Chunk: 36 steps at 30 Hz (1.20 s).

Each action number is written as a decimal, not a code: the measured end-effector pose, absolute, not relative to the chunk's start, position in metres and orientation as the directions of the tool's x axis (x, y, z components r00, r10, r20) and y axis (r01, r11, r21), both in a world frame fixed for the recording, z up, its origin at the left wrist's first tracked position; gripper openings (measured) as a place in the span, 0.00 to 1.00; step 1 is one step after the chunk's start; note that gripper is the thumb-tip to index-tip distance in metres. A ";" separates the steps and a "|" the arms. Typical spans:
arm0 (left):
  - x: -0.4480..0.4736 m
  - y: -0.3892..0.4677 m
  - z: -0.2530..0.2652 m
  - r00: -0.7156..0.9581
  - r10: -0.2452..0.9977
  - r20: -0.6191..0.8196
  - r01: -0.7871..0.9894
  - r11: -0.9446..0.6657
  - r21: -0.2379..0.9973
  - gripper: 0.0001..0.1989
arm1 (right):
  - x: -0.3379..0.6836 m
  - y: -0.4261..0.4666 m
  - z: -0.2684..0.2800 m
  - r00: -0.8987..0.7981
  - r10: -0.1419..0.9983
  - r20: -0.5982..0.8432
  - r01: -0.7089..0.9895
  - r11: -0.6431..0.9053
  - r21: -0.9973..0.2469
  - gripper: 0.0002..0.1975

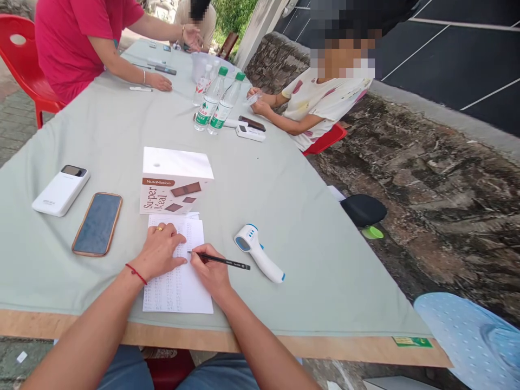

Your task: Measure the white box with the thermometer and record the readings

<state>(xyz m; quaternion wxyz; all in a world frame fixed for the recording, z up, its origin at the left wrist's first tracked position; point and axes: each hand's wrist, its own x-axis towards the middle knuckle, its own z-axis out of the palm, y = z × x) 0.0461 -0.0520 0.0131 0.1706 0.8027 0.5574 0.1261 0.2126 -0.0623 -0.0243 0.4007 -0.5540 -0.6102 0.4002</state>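
A white sheet of paper (190, 295) with columns of small handwriting lies in front of me on the table. My left hand (164, 250) rests on it with the fingers spread, pressing it flat. In my right hand (210, 271) is a black pencil (227, 261), gripped between thumb and fingers, its tip at the paper. Just beyond the sheet stands a white and brown box (174, 181) marked "Su-per Meal". A white and blue infrared thermometer (260, 253) lies to the right of my right hand.
A phone (97, 223) and a white power bank (62, 189) lie at left. Water bottles (217, 103) stand farther back, near another power bank (251, 133). A person in pink (81, 49) sits at the far left, and one in a patterned shirt (325, 97) at right.
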 end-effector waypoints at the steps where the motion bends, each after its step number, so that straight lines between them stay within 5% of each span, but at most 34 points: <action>1: 0.046 -0.052 0.014 0.348 0.938 0.004 0.855 -0.319 0.410 0.17 | 0.213 -0.062 -0.024 -0.064 0.997 0.051 0.352 0.071 -0.933 0.05; 36: 0.047 -0.053 0.018 0.345 0.938 -0.039 0.866 -0.302 0.398 0.18 | 0.214 -0.060 -0.031 -0.018 0.999 0.044 0.325 0.048 -0.945 0.05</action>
